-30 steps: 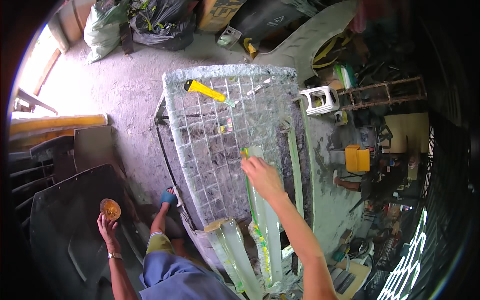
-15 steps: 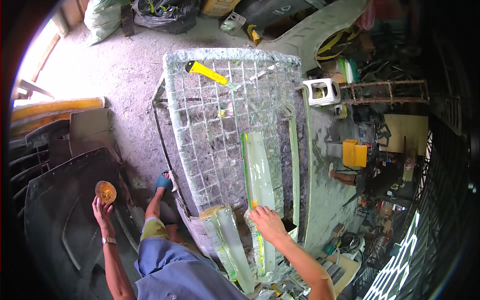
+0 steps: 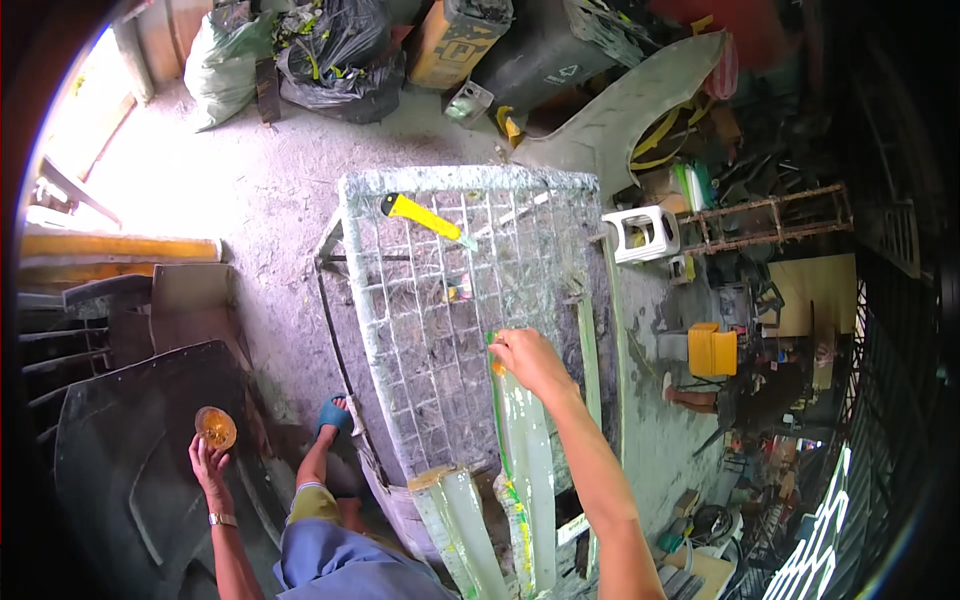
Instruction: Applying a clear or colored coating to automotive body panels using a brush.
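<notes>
My left hand (image 3: 209,468), with a metal watch band at its wrist, grips a small round bowl (image 3: 216,428) that has something amber-brown inside. My right hand (image 3: 530,360) is closed in a pinch at the far end of a long pale panel (image 3: 524,450) with a green edge. Whatever sits between those fingers is too small to make out. An orange spot (image 3: 498,368) shows on the panel just below the fingertips. The panel lies lengthwise on a crusted wire-grid table (image 3: 425,345). Another pale panel (image 3: 465,530) lies nearer, at its left.
A yellow utility knife (image 3: 425,217) rests on the grid's far part. Dark curved panels (image 3: 130,430) lean at the left. A white stool (image 3: 640,235) and a yellow chair (image 3: 711,350) stand right. Bags (image 3: 340,70) and a dark bin (image 3: 550,65) line the back. Another person's leg (image 3: 690,397) shows right.
My right hand has travelled away from me along the panel to its far end. The view has shifted, so the scene sits lower. My left hand still holds the bowl.
</notes>
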The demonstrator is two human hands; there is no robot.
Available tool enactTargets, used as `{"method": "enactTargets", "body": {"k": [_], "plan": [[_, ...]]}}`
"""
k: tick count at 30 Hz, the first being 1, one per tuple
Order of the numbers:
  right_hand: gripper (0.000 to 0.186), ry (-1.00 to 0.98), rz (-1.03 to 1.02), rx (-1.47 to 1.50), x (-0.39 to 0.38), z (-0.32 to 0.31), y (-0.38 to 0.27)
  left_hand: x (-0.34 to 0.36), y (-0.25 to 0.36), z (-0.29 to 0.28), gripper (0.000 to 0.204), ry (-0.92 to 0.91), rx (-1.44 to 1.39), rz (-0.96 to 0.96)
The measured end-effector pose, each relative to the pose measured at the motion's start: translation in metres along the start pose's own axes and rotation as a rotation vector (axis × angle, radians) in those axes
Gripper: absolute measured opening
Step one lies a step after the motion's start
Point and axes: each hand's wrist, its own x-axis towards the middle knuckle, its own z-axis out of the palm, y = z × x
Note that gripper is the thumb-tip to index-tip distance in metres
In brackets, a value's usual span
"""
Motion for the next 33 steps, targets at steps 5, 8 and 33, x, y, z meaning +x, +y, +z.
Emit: {"method": "enactTargets", "body": {"k": [5, 8, 33], "plan": [[0.023, 0.038, 0.006, -0.031, 0.023, -0.009, -0.004, -0.002, -0.001, -0.001, 0.044, 0.019, 0.012, -0.004], [0.019, 0.033, 0.044, 0.002, 0.027, -0.021, -0.011, -0.002, -0.002, -0.001, 0.044, 0.025, 0.026, -0.013], [0.017, -0.041, -0.176, -0.570, -0.053, 0.038, -0.018, -0.004, 0.003, 0.018, 0.043, 0.009, -0.012, -0.019]]}}
